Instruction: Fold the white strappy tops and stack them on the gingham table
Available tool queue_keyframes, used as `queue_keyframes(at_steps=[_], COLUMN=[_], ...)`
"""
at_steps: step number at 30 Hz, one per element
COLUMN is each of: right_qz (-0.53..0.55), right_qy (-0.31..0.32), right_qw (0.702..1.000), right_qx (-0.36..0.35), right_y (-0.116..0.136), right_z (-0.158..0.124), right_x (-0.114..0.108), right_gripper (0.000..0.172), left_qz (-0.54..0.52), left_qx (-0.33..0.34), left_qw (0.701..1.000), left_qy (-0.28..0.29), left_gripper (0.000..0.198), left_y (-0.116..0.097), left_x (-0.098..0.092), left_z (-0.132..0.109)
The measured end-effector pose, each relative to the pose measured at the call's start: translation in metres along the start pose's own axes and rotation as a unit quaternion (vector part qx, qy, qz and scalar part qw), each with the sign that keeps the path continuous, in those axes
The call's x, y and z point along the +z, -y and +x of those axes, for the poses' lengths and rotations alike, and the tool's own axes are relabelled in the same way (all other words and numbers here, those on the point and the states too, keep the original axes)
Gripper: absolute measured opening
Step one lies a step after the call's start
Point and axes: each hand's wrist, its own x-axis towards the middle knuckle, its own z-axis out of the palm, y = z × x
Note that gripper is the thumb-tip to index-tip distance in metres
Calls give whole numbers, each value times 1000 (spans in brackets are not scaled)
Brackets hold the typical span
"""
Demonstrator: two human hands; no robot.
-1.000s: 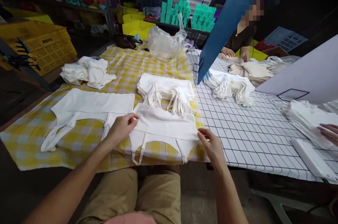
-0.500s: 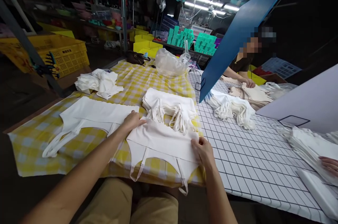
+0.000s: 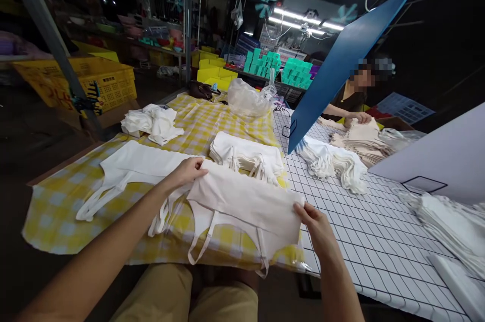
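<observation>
The left forearm (image 3: 125,233) and right forearm (image 3: 337,279) cross the near edge of the table (image 3: 53,226); left grip (image 3: 188,170) and right grip (image 3: 316,223) pinch.

Clock is centred on the white garment stack (image 3: 246,148), which is borne by the yellow-checked table cover (image 3: 56,221). There, a flat white garment (image 3: 138,160) is laid at 9 o'clock, a crumpled white heap (image 3: 153,122) at 10, a clear plastic bag (image 3: 246,98) at 12. On the adjoining white-gridded cover (image 3: 379,236), a strappy pile (image 3: 335,157) is noted at 3, a white pile (image 3: 450,221) at 4.

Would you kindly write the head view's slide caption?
Left hand and right hand hold white garment over yellow checked cloth.
</observation>
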Motion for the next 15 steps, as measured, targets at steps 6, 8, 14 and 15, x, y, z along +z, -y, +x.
queue_keyframes(at_steps=[6, 8, 14, 15], right_qz=[-40, -48, -54, -70], right_qy=[-38, -86, -116, -80], right_qw=[996, 990, 962, 966], right_qx=[-63, -101, -241, -235], right_y=[39, 52, 61, 53], right_z=[13, 21, 13, 6], right_x=[-6, -13, -37, -40], right_gripper=[34, 32, 19, 19], left_qz=[-88, -110, -136, -120], left_qx=[31, 67, 162, 163], left_qw=[994, 988, 969, 973], left_qy=[-50, -88, -131, -112], left_gripper=[16, 16, 21, 20], left_y=[-26, -44, -71, -65], left_x=[-13, -22, -44, -43], left_z=[17, 23, -7, -21])
